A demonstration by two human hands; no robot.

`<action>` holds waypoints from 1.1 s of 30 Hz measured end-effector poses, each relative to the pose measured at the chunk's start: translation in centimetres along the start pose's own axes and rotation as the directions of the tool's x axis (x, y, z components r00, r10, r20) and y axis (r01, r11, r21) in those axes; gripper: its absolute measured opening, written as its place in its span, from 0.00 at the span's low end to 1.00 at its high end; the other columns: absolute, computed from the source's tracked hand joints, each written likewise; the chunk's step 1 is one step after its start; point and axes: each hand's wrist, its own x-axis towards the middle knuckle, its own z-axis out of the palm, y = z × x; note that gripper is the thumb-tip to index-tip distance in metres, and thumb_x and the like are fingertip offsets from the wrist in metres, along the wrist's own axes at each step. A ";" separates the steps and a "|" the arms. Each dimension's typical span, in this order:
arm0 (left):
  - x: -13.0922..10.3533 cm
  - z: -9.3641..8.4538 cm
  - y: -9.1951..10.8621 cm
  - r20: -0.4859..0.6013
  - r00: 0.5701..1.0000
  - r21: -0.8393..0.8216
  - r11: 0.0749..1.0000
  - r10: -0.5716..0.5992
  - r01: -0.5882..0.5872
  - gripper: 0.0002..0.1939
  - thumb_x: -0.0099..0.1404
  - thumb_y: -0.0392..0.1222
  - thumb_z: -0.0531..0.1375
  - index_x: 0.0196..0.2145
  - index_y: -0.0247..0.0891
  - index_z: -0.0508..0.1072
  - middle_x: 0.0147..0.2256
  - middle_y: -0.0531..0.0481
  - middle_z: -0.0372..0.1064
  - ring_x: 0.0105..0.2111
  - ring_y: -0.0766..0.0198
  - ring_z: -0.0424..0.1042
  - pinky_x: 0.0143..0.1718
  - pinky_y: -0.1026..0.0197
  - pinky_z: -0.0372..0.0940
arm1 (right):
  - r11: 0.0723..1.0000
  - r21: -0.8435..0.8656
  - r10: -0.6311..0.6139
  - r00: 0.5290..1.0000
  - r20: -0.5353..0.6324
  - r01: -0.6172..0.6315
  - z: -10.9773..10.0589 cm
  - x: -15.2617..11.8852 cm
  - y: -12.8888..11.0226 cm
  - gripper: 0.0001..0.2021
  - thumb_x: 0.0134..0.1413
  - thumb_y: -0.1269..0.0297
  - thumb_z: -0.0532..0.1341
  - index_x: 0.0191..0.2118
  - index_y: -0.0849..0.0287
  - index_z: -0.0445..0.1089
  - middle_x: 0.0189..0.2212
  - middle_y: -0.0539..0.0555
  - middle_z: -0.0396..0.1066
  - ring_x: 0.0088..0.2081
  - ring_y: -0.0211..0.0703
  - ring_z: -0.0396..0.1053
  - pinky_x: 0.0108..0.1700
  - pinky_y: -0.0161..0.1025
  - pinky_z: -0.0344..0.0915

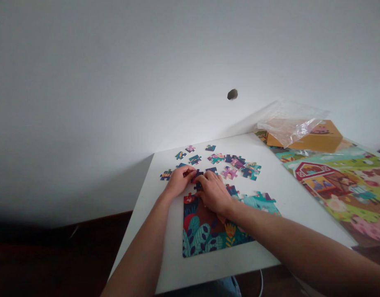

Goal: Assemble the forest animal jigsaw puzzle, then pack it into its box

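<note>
A partly joined jigsaw puzzle (205, 239) lies on the white table, with dark leaves along its lower edge and a light blue area at its right. Above its upper left corner, my left hand (179, 180) and my right hand (213, 192) meet at a dark puzzle piece (198, 185). Both hands have their fingers closed on this piece, whose edges are partly covered by them. Loose pieces lie beyond the hands, among them a pink one (230, 172), a blue one (210, 147) and a dark one (165, 175) left of my left hand.
The white table (171, 272) stands against a wall with a hole (232, 94). At the right lies a farm picture (341, 185). On its far part sits a yellow-brown box (329, 140) with a clear plastic bag (289, 123) on top.
</note>
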 end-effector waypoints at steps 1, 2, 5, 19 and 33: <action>-0.1 -0.3 -0.1 -0.007 1.000 0.032 0.999 0.002 -0.002 0.11 0.63 0.47 0.59 0.35 0.37 0.76 0.32 0.49 0.77 0.31 0.61 0.74 0.35 0.61 0.67 | 1.000 0.000 0.019 1.000 -0.006 -0.019 0.0 0.0 0.1 0.15 0.58 0.64 0.61 0.51 0.55 0.69 0.45 0.59 0.65 0.49 0.52 0.64 0.49 0.47 0.58; -0.3 -0.7 -0.2 -0.010 1.000 0.067 0.998 0.004 -0.003 0.11 0.63 0.47 0.60 0.35 0.38 0.76 0.32 0.49 0.77 0.31 0.61 0.74 0.35 0.61 0.67 | 0.999 0.003 0.041 0.999 -0.014 -0.041 0.0 0.1 0.2 0.15 0.57 0.68 0.60 0.50 0.54 0.69 0.45 0.59 0.66 0.48 0.52 0.65 0.49 0.46 0.58; -0.9 -2.1 -0.5 0.024 1.000 0.145 0.989 0.008 -0.012 0.09 0.62 0.45 0.60 0.33 0.38 0.76 0.31 0.50 0.77 0.30 0.62 0.73 0.34 0.62 0.66 | 0.993 0.042 0.108 0.993 -0.044 -0.106 0.0 0.4 0.8 0.16 0.56 0.73 0.57 0.49 0.54 0.69 0.45 0.58 0.66 0.48 0.50 0.66 0.49 0.46 0.58; -1.6 -4.0 -1.2 0.151 0.987 0.102 0.994 -0.063 0.048 0.13 0.61 0.48 0.60 0.26 0.36 0.74 0.24 0.50 0.73 0.24 0.64 0.69 0.26 0.64 0.62 | 0.991 0.127 -0.046 0.999 -0.018 0.048 -0.2 0.3 0.6 0.17 0.56 0.66 0.60 0.50 0.44 0.75 0.41 0.56 0.65 0.45 0.48 0.64 0.48 0.45 0.57; -1.6 -3.4 -0.7 0.188 0.982 0.286 0.956 0.015 -0.070 0.12 0.54 0.51 0.66 0.29 0.40 0.72 0.19 0.58 0.61 0.20 0.68 0.58 0.23 0.65 0.53 | 1.000 0.009 -0.012 1.000 0.014 0.012 -0.3 0.4 0.3 0.11 0.59 0.53 0.60 0.42 0.41 0.80 0.38 0.56 0.66 0.45 0.50 0.62 0.47 0.47 0.56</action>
